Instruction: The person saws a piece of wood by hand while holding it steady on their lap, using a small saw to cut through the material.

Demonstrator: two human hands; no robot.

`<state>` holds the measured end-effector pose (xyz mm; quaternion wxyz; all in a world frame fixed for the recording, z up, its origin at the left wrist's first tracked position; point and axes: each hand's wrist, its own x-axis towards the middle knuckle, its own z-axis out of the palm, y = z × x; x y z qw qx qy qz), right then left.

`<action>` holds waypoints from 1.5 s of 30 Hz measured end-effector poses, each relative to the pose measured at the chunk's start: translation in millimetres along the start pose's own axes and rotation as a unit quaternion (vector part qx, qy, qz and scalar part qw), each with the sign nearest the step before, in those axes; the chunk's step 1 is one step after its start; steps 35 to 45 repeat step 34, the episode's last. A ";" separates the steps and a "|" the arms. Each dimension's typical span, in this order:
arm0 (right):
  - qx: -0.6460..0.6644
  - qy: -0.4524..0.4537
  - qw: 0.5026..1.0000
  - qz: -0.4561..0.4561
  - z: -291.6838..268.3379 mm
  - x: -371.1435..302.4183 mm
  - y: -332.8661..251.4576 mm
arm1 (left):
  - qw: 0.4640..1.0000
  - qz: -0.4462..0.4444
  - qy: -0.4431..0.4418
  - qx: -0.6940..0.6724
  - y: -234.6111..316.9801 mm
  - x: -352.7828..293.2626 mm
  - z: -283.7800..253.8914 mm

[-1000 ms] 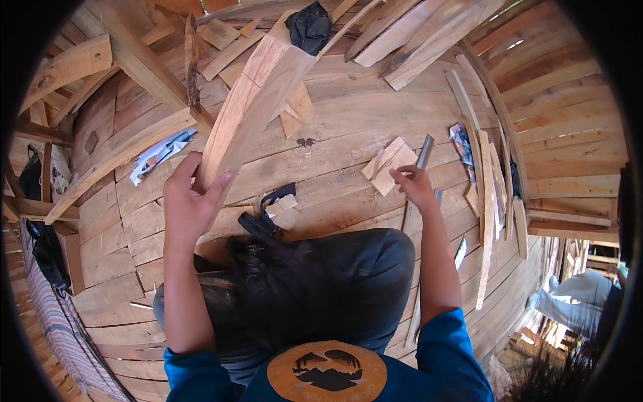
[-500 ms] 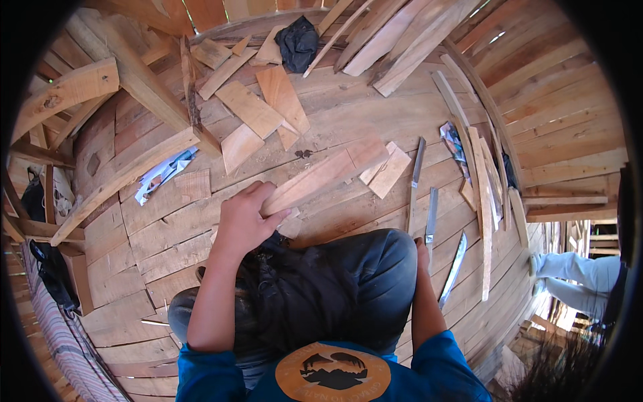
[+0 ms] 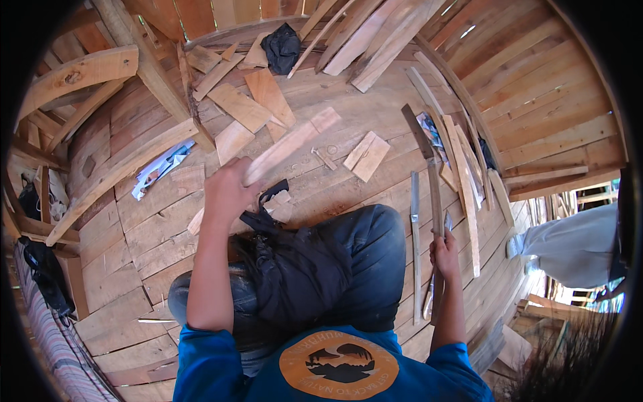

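My left hand (image 3: pixel 226 191) grips the near end of a pale wood block (image 3: pixel 295 145), which points up and to the right above the plank floor. In my right hand (image 3: pixel 444 254), beside my right knee, is a long-handled knife (image 3: pixel 418 130) with a dark straight blade pointing away from me. Left of it lies a second long-handled knife (image 3: pixel 414 201) with a grey blade. A curved shiny blade (image 3: pixel 429 300) lies partly behind the held handle and my right hand.
Wood offcuts (image 3: pixel 240 107) lie scattered ahead, with a black bag (image 3: pixel 280 48). A small flat wood piece (image 3: pixel 366 156) lies in front. Long strips (image 3: pixel 462 194) line the right side. A wooden frame (image 3: pixel 127 175) stands left. Another person's legs (image 3: pixel 569 238) show at far right.
My right hand has come out from beside my knee and picked up one long-handled knife from the floor. My left hand has drawn the wood block slightly left and tilted it more steeply.
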<state>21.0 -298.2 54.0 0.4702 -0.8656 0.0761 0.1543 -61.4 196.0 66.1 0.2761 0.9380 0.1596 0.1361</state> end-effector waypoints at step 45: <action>-0.388 -0.320 0.864 0.040 24.8 14.2 -156.3 | 0.994 -0.096 0.051 0.018 -59.4 -10.7 -45.8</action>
